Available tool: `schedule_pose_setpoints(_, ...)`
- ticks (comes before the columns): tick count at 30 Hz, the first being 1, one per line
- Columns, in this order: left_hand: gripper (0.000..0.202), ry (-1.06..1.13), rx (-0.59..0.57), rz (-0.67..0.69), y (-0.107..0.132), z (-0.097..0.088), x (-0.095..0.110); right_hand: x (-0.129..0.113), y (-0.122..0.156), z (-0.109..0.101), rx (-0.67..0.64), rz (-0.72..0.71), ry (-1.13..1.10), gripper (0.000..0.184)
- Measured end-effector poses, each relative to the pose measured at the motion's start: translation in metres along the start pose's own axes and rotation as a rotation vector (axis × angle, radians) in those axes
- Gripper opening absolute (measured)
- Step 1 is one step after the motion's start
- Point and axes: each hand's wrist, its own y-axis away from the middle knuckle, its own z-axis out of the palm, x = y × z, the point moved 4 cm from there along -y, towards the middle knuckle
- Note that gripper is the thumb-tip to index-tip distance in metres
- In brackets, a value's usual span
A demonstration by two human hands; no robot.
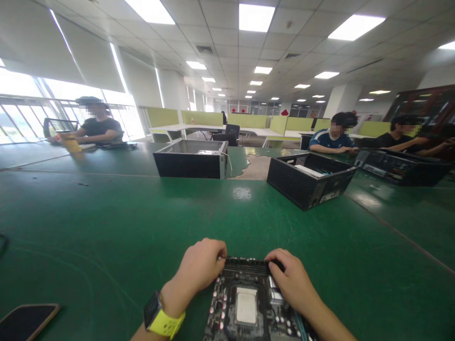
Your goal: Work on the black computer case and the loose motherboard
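A dark motherboard (263,312) lies at the bottom middle of the head view, its near part cut off by the frame edge. At its centre sits a pale square processor (246,306). Along the far edge run long black memory slots (246,268). My left hand (204,262), with a yellow-strapped watch (164,318) on the wrist, is closed with its fingers at the left end of those slots. At their right end, my right hand (289,274) has its thumb and forefinger bent onto the board's far corner. The fingertips are partly hidden.
Two open computer cases (192,165) (302,184) stand farther back on the green table (142,222). A phone (28,322) lies at the lower left. Another case (401,168) is at the right, near two seated people; a third person (99,125) sits at the far left.
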Motion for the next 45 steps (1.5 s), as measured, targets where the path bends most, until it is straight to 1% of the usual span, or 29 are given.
schedule_pose_setpoints(9, 0.019, -0.002, 0.002, 0.002, -0.0008, -0.0001, -0.0003, -0.0036, -0.0001, -0.001, 0.007, 0.015, 0.034, 0.018)
schedule_pose_setpoints(16, 0.018, -0.004, -0.021, -0.003, 0.0009, -0.0042, 0.0048, -0.0041, 0.0009, -0.0027, -0.002, 0.021, 0.036, 0.018)
schedule_pose_setpoints(26, 0.014, -0.001, -0.009, 0.003, 0.0003, -0.0012, 0.0035, -0.0036, 0.0009, -0.0022, 0.002, 0.017, 0.042, 0.019)
schedule_pose_setpoints(45, 0.016, 0.006, -0.006, 0.01, -0.001, -0.0002, 0.0029, -0.0024, 0.0002, -0.0016, -0.017, 0.015, 0.059, 0.02)
